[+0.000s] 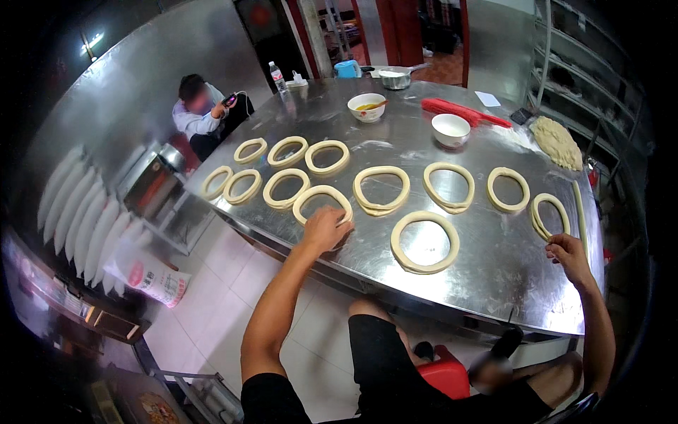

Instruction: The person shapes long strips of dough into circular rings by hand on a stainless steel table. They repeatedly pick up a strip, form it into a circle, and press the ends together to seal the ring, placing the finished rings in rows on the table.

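My left hand [328,230] is over the near edge of a pale dough ring [302,203] at the table's front edge, its fingers curled on it and partly hidden. At the right, my right hand [567,253] pinches the lower end of another dough ring [563,210], a narrow one whose strands lie doubled. Between the hands lie several more rings, among them a large dough ring [396,249] closest to me and a dough ring [508,170] left of the pinched one. A straight dough strip [579,212] runs along the right edge.
The steel table [494,283] also bears a white bowl [450,130], a bowl of yellow liquid [366,116], a metal pan [395,80], a red long-handled tool [455,111] and a dough lump [556,143]. A person [200,113] sits beyond the left edge. White sacks [78,212] stand left.
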The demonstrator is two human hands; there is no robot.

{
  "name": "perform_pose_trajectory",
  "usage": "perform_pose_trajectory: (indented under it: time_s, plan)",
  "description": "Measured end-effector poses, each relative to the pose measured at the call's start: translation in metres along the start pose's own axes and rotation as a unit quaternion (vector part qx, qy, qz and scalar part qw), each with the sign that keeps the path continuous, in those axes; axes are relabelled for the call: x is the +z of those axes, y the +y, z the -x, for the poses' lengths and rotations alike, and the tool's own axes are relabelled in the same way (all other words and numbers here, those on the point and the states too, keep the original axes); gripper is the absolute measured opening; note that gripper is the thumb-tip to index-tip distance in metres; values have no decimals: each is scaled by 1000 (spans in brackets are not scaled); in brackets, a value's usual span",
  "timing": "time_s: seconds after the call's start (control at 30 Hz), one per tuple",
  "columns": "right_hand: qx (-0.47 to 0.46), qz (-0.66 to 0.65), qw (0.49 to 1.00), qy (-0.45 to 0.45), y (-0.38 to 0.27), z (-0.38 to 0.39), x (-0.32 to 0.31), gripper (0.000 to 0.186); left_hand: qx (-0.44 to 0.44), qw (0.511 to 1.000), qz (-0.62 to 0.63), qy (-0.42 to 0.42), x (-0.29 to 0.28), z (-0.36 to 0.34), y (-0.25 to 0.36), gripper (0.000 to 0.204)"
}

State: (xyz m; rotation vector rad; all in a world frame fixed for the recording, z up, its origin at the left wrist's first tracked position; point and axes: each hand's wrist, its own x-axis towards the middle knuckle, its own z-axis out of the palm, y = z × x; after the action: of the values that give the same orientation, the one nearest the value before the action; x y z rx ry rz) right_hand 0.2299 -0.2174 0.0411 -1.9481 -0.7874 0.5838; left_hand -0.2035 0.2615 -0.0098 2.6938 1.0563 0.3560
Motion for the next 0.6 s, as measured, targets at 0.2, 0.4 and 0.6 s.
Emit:
perform_pose_trajectory:
  time_s: [0.2, 0.4, 0.6]
  plan:
    - [-2, -5, 1000, 9, 4, 31, -15, 20, -32, 990, -82, -106, -9, -14, 6, 88]
    - [-23, 13, 1000, -3, 12, 41, -16, 19, -11, 990, -119, -77, -10, -11, -8, 76]
    - [-53, 13, 997, 58, 57, 51, -57, 18, 33, 997, -64, 5, -16, 21, -3, 39]
